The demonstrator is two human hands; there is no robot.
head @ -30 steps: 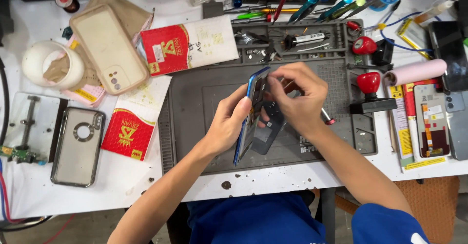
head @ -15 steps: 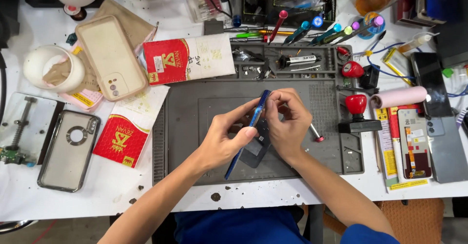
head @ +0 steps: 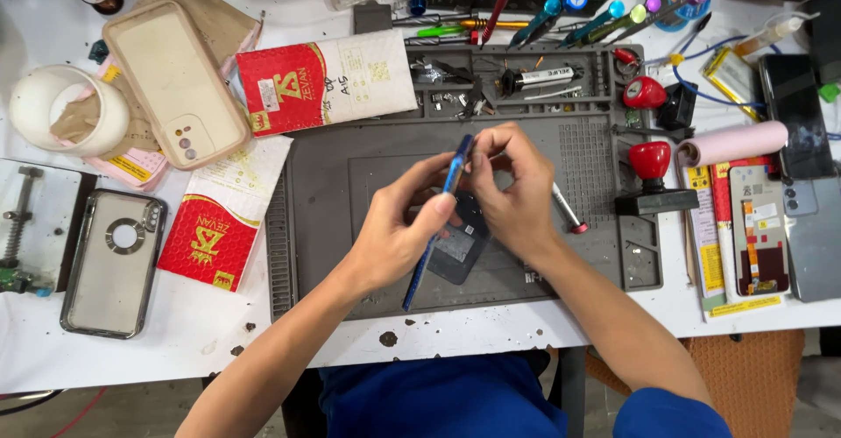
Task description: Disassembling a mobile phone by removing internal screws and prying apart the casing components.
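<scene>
I am looking down at two bare hands working over a gray mat [head: 350,184] on the white surface [head: 175,350].

The left hand [head: 394,232] is holding a thin blue phone [head: 435,219] up on its edge. The left fingers [head: 438,210] are closing around the long side of the phone, so they are gripping it. The right hand [head: 512,193] is pinching the top end of the phone, and its fingers are gripping it too. The phone is up in the air, just above the middle of the mat. A dark flat part [head: 460,245] is lying on the mat right under the hands.

I am thinking the phone could slip, because it is standing on a thin edge and only fingertips are holding it. If it falls, it could hit the dark part. Pulling too hard at the top could bend or crack it.

A small red-tipped tool [head: 569,210] is lying just beside the right hand. A sleeve could be bumping it away.

To the left, a red packet [head: 210,236] and a clear case [head: 114,258] are lying on the surface. Farther off, a tan case [head: 175,83] and a white cup [head: 57,109] are sitting near the back. To the right, a pink roll [head: 736,143] is lying well apart from the hands. At the very back, bright tools [head: 561,9] are sticking up in a row.
</scene>
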